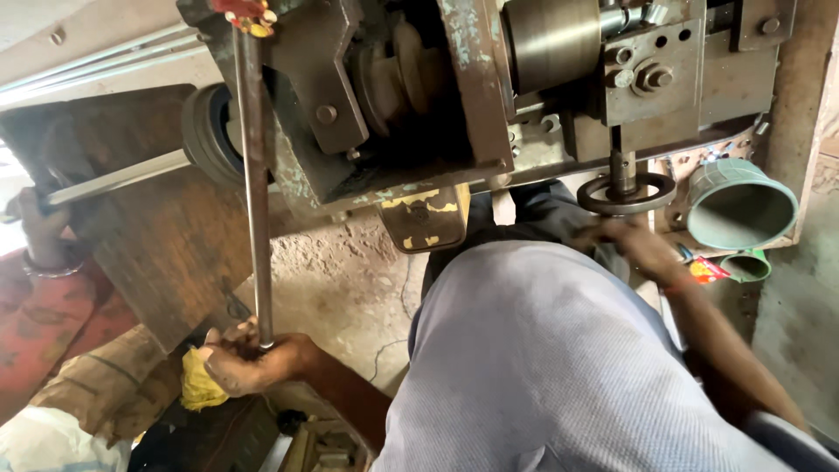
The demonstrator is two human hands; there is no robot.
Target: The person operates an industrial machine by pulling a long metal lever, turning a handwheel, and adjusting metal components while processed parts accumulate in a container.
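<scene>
Left hand [249, 358] gripped steel lever rod [254, 175]; right hand [634, 240], blurred, grip indeterminate, at 6 o'clock below handwheel [627, 194].

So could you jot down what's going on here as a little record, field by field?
Setting: a worn metal machine seen from above, dusty floor beneath
Left hand: gripped around the lower end of a long metal rod; a yellow cloth lies beside it
Right hand: blurred, just under a dark metal ring on the machine's spindle; grip unclear
Nearby: green plastic cup at the right
Other person: a hand with a bangle at far left, holding a second bar
</scene>
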